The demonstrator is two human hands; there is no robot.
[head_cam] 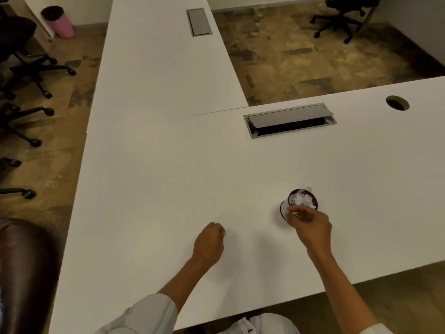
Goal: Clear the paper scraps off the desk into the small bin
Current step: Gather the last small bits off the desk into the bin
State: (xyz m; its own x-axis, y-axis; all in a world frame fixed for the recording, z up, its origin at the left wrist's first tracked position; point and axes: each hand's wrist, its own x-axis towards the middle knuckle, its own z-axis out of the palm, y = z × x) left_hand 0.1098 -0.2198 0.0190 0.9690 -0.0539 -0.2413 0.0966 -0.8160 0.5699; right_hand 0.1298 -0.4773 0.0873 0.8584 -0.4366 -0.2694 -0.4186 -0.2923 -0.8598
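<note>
The small round bin [299, 200] stands on the white desk [168, 179], right of centre, and is filled to the rim with white paper scraps [302, 201]. My right hand [311, 225] is at the bin's near rim. Its fingertips pinch what looks like a small white paper scrap [288, 211] against the bin's side. My left hand [210, 239] rests on the desk to the left of the bin, fingers curled into a loose fist. Nothing shows inside that fist. No loose scraps show on the desk top.
A grey cable hatch [290, 119] with its lid half raised lies beyond the bin, and a round cable hole [397, 102] is at the far right. A second desk [156, 56] joins at the back. Office chairs [26, 68] and a pink waste bin [59, 21] stand on the floor to the left.
</note>
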